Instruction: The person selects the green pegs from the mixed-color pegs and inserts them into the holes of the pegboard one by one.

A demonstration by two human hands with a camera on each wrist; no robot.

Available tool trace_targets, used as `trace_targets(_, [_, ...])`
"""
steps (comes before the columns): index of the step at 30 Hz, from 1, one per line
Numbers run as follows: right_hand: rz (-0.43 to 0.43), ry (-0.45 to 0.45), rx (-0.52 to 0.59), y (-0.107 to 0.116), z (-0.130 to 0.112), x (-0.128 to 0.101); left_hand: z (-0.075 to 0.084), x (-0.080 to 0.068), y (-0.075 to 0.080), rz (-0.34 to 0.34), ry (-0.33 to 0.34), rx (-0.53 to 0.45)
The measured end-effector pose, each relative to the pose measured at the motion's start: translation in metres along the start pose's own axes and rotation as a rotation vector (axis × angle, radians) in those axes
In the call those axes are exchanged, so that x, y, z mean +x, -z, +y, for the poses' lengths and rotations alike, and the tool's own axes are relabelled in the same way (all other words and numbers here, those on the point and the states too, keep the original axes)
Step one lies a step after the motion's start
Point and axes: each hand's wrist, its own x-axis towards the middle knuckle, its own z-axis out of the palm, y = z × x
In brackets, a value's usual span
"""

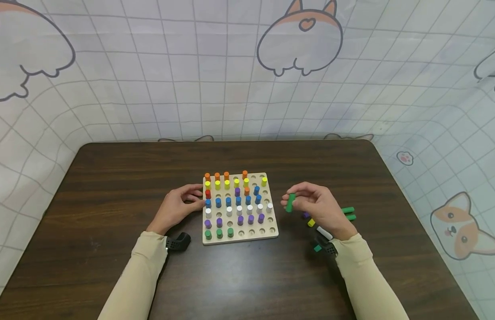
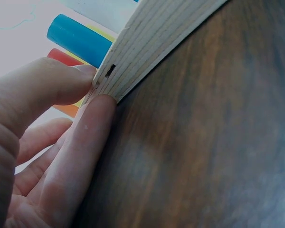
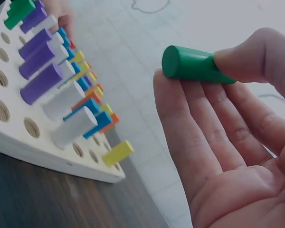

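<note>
A light wooden pegboard (image 1: 255, 237) lies on the table, its rows partly filled with coloured pegs. My left hand (image 1: 179, 206) rests at its left side. In the left wrist view, the thumb and forefinger touch the board's layered edge (image 2: 147, 47), near a blue peg (image 2: 80, 40). Right of the board, my right hand (image 1: 317, 206) pinches a green peg (image 1: 290, 202). The right wrist view shows this green peg (image 3: 190, 64) between the thumb and the fingertips, above the table and apart from the board. Three green pegs (image 1: 219, 233) stand in the nearest row.
Loose pegs lie beside and under my right hand: two green pegs (image 1: 348, 210), a yellow peg (image 1: 311, 222), a white peg (image 1: 324, 233) and a purple one (image 1: 306, 215), partly hidden. The dark table (image 1: 123, 169) ends at a patterned white cloth (image 1: 171, 89).
</note>
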Motion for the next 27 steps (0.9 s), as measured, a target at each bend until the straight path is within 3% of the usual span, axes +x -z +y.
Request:
trace_targets(13, [-0.135, 0.058, -0.064, -0.038, 0.000, 0.004, 0.001, 0.000, -0.001, -0.002, 0.007, -0.009])
trace_targets(19, [-0.152, 0.030, -0.114, -0.057, 0.004, 0.005, 0.002, 0.001, 0.000, 0.001, 0.005, -0.001])
trace_targets(27, [-0.185, 0.069, -0.193, -0.078, 0.008, 0.004, 0.002, 0.000, 0.000, -0.002, 0.003, -0.006])
